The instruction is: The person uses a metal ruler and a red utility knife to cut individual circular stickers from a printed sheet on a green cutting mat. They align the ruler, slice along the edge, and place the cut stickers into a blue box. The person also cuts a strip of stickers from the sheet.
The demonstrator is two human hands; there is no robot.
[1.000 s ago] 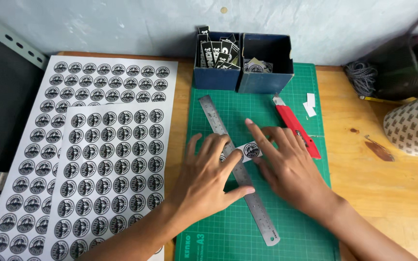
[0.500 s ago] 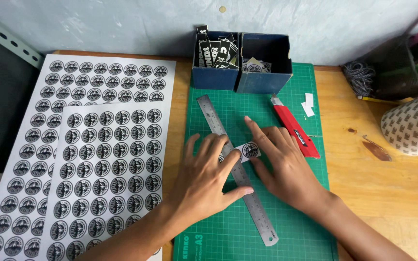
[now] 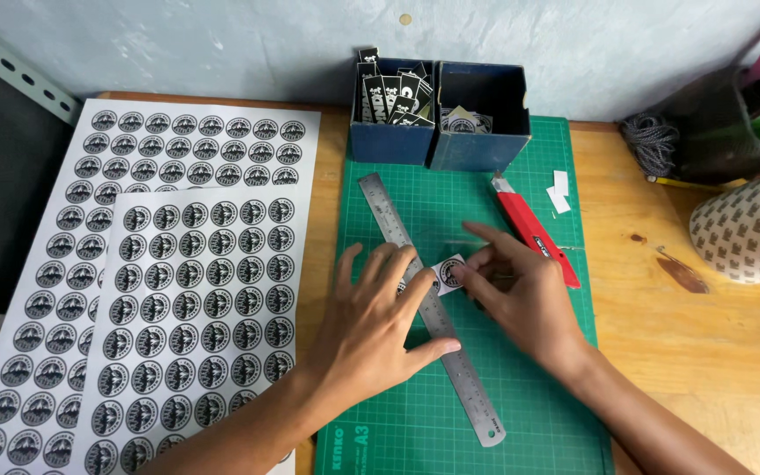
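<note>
Wooden desk [image 3: 714, 352] stands against a pale blue wall, and on it lies a green cutting mat [image 3: 521, 405]. On the mat a steel ruler [image 3: 450, 361] lies diagonal, from upper left to lower right. The left hand [image 3: 371, 325] rests flat on the ruler with fingers spread and open, pressing it down. The right hand [image 3: 521, 295] is just beside it on the right, and its fingertips pinch a small cut sticker [image 3: 449, 274] with a round black print, close above the ruler; it seems the left fingertips touch this piece too, but I cannot tell for sure. A red utility knife [image 3: 534, 236] lies on the mat behind the right hand. At the far edge stand two blue boxes [image 3: 437, 114] with cut pieces inside. Left of the mat lie two sticker sheets [image 3: 169, 290], overlapping.
</note>
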